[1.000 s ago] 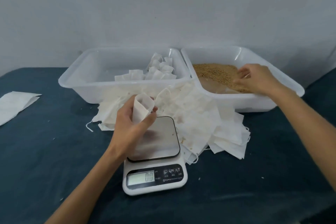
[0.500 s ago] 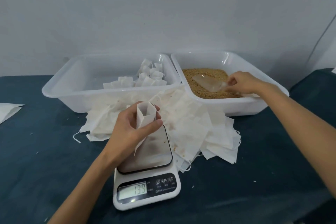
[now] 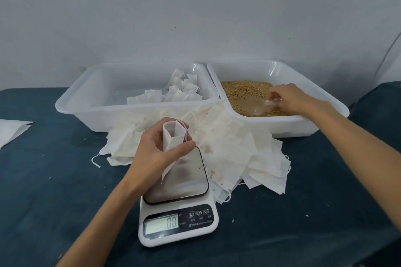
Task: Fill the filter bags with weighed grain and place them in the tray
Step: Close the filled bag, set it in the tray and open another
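While the left hand [image 3: 156, 154] fingers pinch an open filter bag [image 3: 172, 140] above the scale [image 3: 178, 208], the right hand [image 3: 290, 98] grips a clear scoop [image 3: 255, 105] in the grain [image 3: 243, 91] behind the scale; grain may spill if the soft bag mouth collapses.

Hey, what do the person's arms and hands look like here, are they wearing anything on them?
Both forearms are bare up to the frame edge, with no sleeves showing. The left hand and right hand have no gloves, and no rings, watch or bracelets are visible. Fingernails look short and unpainted.
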